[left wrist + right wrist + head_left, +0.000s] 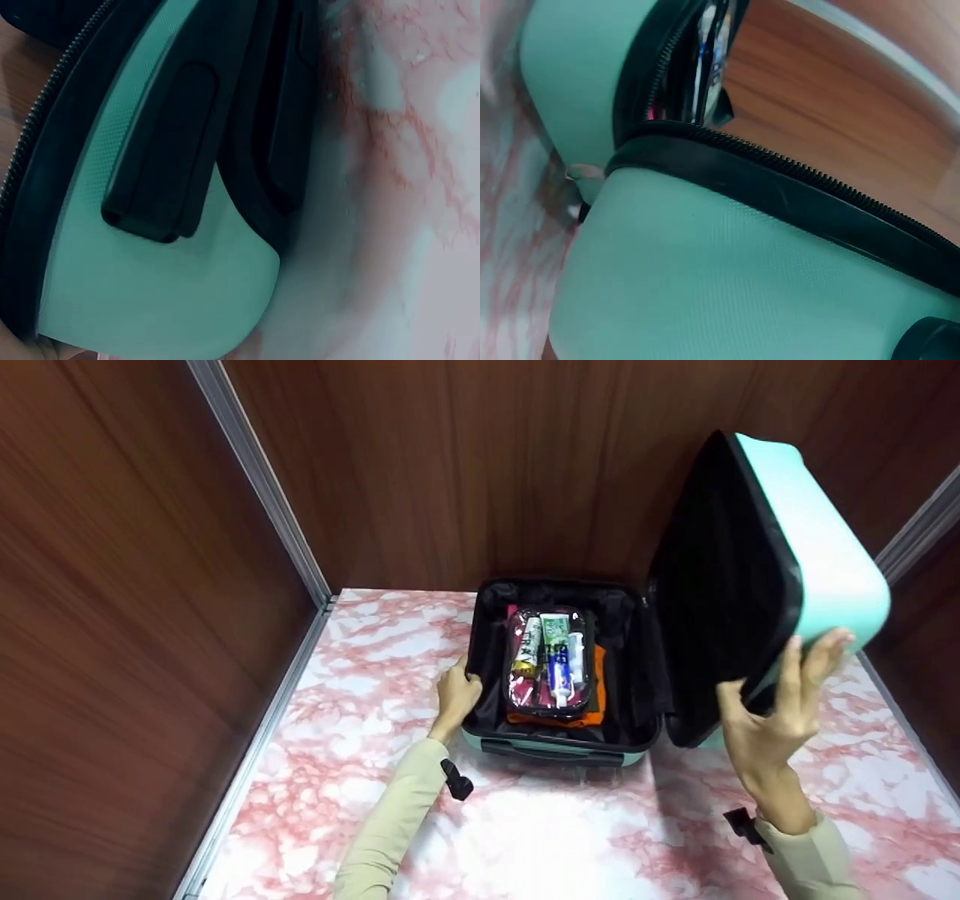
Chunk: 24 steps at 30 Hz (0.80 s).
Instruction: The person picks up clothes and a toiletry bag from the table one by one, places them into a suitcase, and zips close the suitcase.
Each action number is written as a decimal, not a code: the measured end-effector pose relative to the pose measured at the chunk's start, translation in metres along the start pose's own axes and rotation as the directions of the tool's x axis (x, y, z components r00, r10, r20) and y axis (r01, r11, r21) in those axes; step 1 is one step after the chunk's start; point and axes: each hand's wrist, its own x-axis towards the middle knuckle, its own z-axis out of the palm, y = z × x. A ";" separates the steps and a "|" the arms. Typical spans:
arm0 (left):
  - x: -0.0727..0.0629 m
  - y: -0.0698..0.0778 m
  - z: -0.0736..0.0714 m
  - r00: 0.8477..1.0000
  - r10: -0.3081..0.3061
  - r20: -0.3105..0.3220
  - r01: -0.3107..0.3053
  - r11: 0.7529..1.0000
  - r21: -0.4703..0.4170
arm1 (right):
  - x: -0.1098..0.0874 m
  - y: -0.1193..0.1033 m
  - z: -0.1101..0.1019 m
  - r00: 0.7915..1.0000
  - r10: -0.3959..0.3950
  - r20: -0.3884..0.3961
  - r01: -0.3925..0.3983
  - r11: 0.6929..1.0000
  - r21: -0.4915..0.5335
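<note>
A mint-green suitcase stands open, its black-lined base (637, 739) flat on the floor. On folded clothing, with an orange piece (600, 682) peeking out, lies a clear zip pouch (536, 701) holding several tubes. My left hand (456, 694) grips the base's left rim. My right hand (776, 731) holds the near edge of the raised lid (832, 532), thumb on the lining side and fingers on the outer shell. The lid leans up at the right, tilted toward the base. In the left wrist view, a black carry handle (172, 142) crosses the green shell (165, 292).
A dark wood panel (465, 472) rises directly behind the suitcase. Another wood panel (150, 622) with a metal edge strip (259, 472) stands on the left. The floor (322, 802) has a red-and-white marbled surface.
</note>
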 end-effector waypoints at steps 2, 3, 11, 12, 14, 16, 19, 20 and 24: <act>-0.001 0.003 0.001 1.000 -0.010 0.007 0.010 1.000 -0.012 | -0.003 -0.003 0.004 0.999 -0.023 0.029 0.022 1.000 0.014; -0.001 0.004 0.001 1.000 -0.017 0.010 0.017 1.000 -0.018 | -0.004 -0.005 0.006 0.998 -0.035 0.049 0.035 0.999 0.017; -0.004 0.014 0.008 1.000 -0.027 0.010 0.027 0.999 -0.042 | -0.016 -0.016 0.023 0.937 -0.218 0.272 0.212 0.976 0.052; -0.004 0.015 0.010 1.000 -0.024 0.008 0.025 0.999 -0.045 | -0.017 -0.017 0.024 0.924 -0.239 0.298 0.230 0.971 0.068; -0.004 0.016 0.012 1.000 -0.022 0.005 0.023 0.998 -0.055 | -0.021 -0.017 0.028 0.899 -0.271 0.345 0.256 0.963 0.089; -0.004 0.017 0.015 1.000 -0.018 0.000 0.018 0.998 -0.054 | -0.025 -0.017 0.031 0.877 -0.297 0.378 0.278 0.955 0.106; -0.003 0.019 0.019 1.000 -0.003 -0.012 0.002 0.999 -0.049 | -0.031 -0.017 0.038 0.849 -0.343 0.401 0.320 0.939 0.127; -0.003 0.019 0.019 1.000 0.001 -0.014 -0.002 0.999 -0.049 | -0.032 -0.017 0.041 0.840 -0.360 0.407 0.336 0.933 0.133; -0.002 0.021 0.022 0.999 0.026 -0.023 -0.027 0.998 -0.051 | -0.043 -0.017 0.046 0.798 -0.430 0.422 0.412 0.901 0.137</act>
